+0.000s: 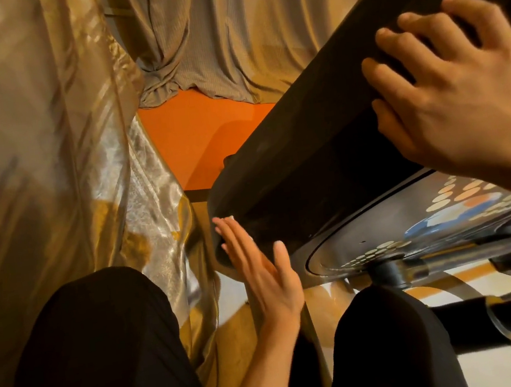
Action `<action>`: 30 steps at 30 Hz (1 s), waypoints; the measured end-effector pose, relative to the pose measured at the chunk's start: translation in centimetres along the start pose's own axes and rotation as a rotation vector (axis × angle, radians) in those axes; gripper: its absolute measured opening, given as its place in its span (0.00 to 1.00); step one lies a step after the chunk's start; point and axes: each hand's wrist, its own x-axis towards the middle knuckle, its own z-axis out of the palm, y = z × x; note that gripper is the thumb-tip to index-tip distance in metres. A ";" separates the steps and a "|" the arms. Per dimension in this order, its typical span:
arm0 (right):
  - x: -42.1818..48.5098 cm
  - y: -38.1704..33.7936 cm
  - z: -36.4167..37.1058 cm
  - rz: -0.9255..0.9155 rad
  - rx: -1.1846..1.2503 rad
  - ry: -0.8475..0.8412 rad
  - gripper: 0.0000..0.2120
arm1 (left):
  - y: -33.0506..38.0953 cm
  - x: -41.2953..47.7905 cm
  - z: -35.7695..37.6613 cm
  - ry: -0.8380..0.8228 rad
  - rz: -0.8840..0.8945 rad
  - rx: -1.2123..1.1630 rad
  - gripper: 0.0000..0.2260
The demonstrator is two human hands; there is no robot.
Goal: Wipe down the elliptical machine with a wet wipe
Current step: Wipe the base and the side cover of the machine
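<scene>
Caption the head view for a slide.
Left hand flat against the elliptical's black housing, a white wipe edge showing beneath; right hand braces on top.

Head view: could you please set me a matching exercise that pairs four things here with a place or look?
1 left hand
2 right hand
3 curtain
4 disc

A dotted pattern
B resting on top of the housing
C shiny gold, at the left
D flat against the housing's lower end

Pairs: 1-D, 2-B, 3-C, 4-A
</scene>
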 end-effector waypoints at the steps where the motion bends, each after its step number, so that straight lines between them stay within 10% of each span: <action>1: 0.0 0.0 0.1 0.003 0.001 0.004 0.31 | 0.1 0.9 0.0 0.006 -0.003 0.002 0.40; 16: 0.5 0.0 2.2 0.001 0.039 0.013 0.29 | 5.1 -1.6 1.0 -0.282 0.304 0.052 0.49; 24: 0.1 -0.2 1.2 0.003 0.040 0.072 0.28 | -1.0 -4.2 0.1 -0.132 -0.078 -0.137 0.42; 30: 0.0 -0.2 1.2 0.001 0.030 0.065 0.28 | 3.6 -0.9 1.1 -0.158 0.228 -0.059 0.47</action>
